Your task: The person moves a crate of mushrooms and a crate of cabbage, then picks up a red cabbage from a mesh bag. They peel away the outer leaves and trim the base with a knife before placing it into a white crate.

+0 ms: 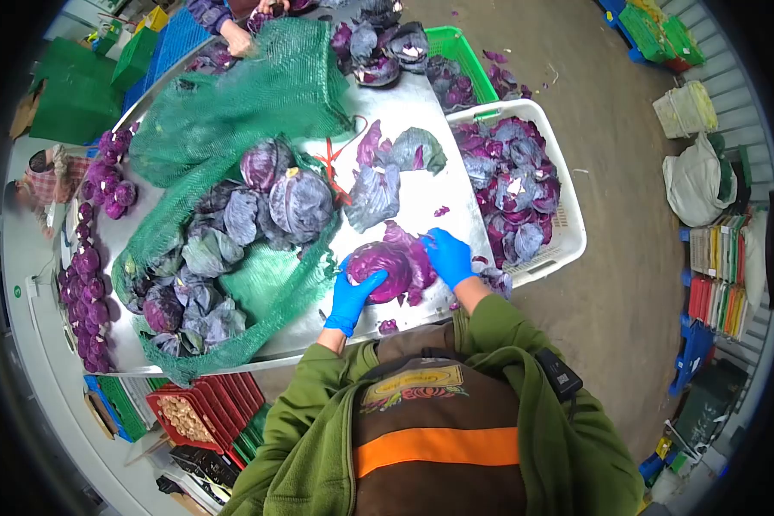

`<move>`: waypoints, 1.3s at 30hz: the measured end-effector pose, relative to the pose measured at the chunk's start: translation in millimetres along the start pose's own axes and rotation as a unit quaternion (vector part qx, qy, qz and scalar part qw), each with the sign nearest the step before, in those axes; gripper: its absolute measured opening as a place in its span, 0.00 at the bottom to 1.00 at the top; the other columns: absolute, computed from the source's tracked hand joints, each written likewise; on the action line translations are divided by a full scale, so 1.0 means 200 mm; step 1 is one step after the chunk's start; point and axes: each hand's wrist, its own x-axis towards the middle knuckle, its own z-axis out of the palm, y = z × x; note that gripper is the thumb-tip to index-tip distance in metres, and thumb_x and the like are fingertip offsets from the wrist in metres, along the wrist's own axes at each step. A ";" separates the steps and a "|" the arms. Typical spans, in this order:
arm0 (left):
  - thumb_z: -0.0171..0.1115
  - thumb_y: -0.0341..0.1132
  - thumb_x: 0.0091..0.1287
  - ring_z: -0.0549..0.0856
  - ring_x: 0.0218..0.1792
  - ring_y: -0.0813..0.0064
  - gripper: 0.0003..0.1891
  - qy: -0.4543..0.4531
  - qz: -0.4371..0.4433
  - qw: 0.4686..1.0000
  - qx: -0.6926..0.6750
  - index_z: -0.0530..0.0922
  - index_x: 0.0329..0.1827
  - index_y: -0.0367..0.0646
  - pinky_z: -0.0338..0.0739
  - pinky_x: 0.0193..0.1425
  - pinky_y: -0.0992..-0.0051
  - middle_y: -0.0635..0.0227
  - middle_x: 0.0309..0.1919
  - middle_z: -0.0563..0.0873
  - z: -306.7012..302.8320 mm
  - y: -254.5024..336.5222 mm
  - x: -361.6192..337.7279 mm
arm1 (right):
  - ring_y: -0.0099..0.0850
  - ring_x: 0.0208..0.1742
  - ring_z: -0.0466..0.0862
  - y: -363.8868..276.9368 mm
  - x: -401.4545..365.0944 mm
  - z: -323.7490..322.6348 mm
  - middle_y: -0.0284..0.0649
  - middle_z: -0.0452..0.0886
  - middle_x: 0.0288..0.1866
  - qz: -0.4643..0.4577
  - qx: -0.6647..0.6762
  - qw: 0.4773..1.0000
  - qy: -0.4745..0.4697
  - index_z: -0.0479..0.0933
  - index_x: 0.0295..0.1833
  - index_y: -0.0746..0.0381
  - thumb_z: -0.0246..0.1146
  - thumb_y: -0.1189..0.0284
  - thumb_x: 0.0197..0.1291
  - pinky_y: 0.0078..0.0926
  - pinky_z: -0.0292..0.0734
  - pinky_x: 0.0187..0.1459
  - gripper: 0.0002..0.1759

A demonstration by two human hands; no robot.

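Observation:
A purple cabbage rests on the metal table near its front edge. My left hand, in a blue glove, is wrapped round the cabbage's left and lower side. At the right of the cabbage, loose purple leaves spread outward, and my right hand, also gloved in blue, is closed at their edge; the leaf between its fingers is partly hidden. Detached outer leaves lie beyond the cabbage. To the left, a green net bag lies open with whole cabbages in and on it.
A white crate full of leaves stands against the table's right side, a green crate behind it. Trimmed cabbages line the left edge. At the far end are another person's hands and more cabbages.

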 end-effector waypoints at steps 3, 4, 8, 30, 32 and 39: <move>0.86 0.52 0.41 0.78 0.64 0.62 0.57 0.041 0.159 0.950 0.266 0.64 0.72 0.35 0.74 0.68 0.64 0.51 0.66 0.74 0.05 0.05 -0.02 | 0.43 0.41 0.86 -0.13 0.00 -0.19 0.43 0.83 0.44 0.029 -0.022 0.999 -0.001 0.79 0.51 0.59 0.69 0.54 0.59 0.38 0.80 0.42 0.22; 0.86 0.55 0.36 0.77 0.66 0.57 0.63 0.016 0.168 0.930 0.327 0.60 0.75 0.35 0.72 0.70 0.63 0.48 0.67 0.73 0.08 0.11 -0.03 | 0.41 0.43 0.85 -0.22 0.01 -0.25 0.43 0.82 0.45 0.038 0.026 0.999 0.021 0.79 0.52 0.60 0.71 0.52 0.57 0.37 0.80 0.43 0.26; 0.86 0.55 0.35 0.75 0.67 0.52 0.67 -0.092 0.178 0.883 0.424 0.56 0.77 0.35 0.70 0.71 0.62 0.47 0.68 0.71 0.18 0.26 -0.02 | 0.40 0.45 0.82 -0.31 0.00 -0.34 0.44 0.79 0.42 0.011 0.164 0.984 -0.066 0.79 0.57 0.59 0.75 0.48 0.52 0.36 0.78 0.48 0.34; 0.88 0.46 0.40 0.70 0.69 0.60 0.61 -0.089 0.175 0.943 0.267 0.57 0.74 0.34 0.64 0.75 0.64 0.52 0.68 0.68 0.11 0.05 0.05 | 0.42 0.34 0.85 -0.16 -0.06 -0.45 0.47 0.83 0.33 -0.123 0.113 0.980 -0.107 0.83 0.50 0.64 0.67 0.65 0.62 0.38 0.79 0.38 0.16; 0.88 0.45 0.40 0.70 0.69 0.60 0.61 -0.102 0.174 0.945 0.258 0.57 0.75 0.35 0.64 0.76 0.64 0.52 0.68 0.68 0.10 0.05 0.05 | 0.40 0.31 0.85 -0.15 -0.06 -0.46 0.48 0.83 0.32 -0.127 0.128 0.977 -0.114 0.83 0.49 0.64 0.68 0.65 0.62 0.37 0.79 0.36 0.15; 0.88 0.43 0.41 0.68 0.72 0.61 0.62 -0.162 0.130 0.950 0.232 0.55 0.77 0.37 0.62 0.78 0.64 0.52 0.71 0.67 0.00 0.08 0.05 | 0.23 0.26 0.81 -0.15 0.02 -0.52 0.39 0.86 0.34 0.119 0.360 0.887 -0.262 0.84 0.46 0.68 0.69 0.63 0.64 0.23 0.78 0.28 0.17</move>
